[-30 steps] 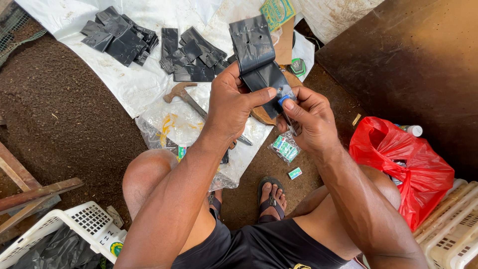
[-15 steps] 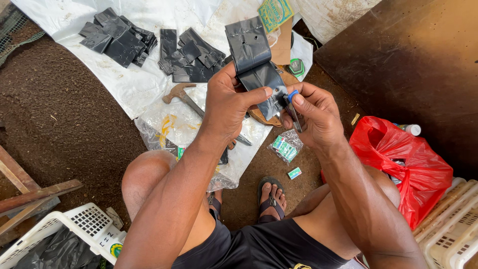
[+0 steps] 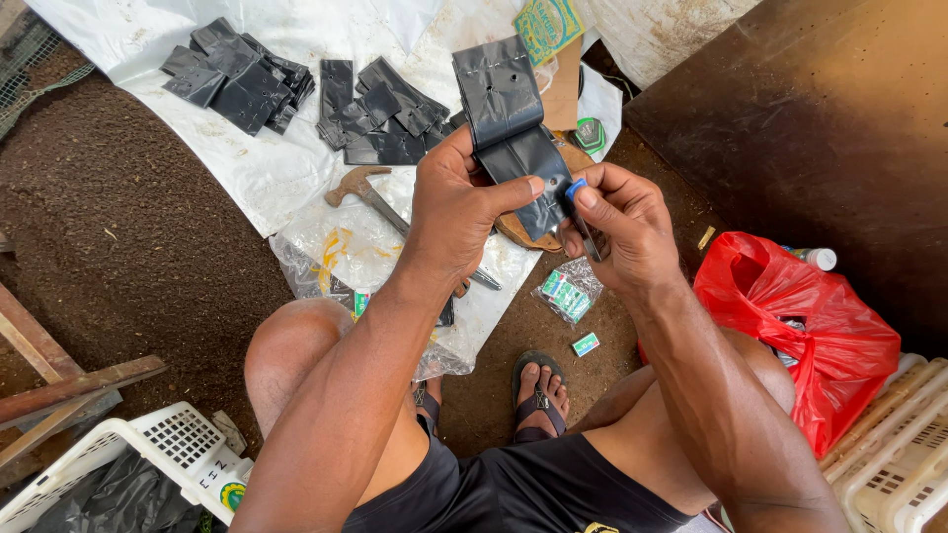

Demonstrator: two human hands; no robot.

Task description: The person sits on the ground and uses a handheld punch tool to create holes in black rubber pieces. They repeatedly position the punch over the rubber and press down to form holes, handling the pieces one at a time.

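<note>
**Gripping black bag strip up top, blue-handled tool at its lower end**

Going left to right across the head view:

- Far left: white plastic lattice crate (image 3: 148, 449) at bottom corner, weathered wooden slats (image 3: 59, 380) beside it, on dark soil. Well apart from both hands.
- Upper left: two loose piles of small folded black plastic bags (image 3: 242, 79) (image 3: 380, 118) on a white plastic sheet (image 3: 267, 173). A rusty claw hammer (image 3: 363, 190) lies on the sheet just below the second pile, handle running down-right under the left forearm.
- Left hand (image 3: 456, 212): closed around the long black plastic bag strip (image 3: 509, 123), thumb pressed across its front face, fingers wrapped behind. This hand carries the strip.
- Strip itself: held in the air above the sheet, between the two hands. Long axis runs roughly up-and-away from the person, tilted slightly left at the top; free upper end stands clear above the left hand, lower end drops to the right hand. Small punched holes visible on the upper part.
- Right hand (image 3: 622, 232): closed on a small tool with blue grip (image 3: 576, 190), a thin dark shank poking out below the fingers. Blue end sits touching the strip's lower right edge. What kind of tool, cannot tell.
- Key relation: the left hand is the anchor mid-strip, right hand meets it from the right at the bottom end; hands almost touching.
- Below hands: clear packet of small green-and-white boxes (image 3: 566, 293) on the soil, one loose box (image 3: 586, 343) nearby, sandalled foot (image 3: 538, 390).
- Right: crumpled red plastic bag (image 3: 800, 341), pale crate (image 3: 889, 454) in corner.
</note>
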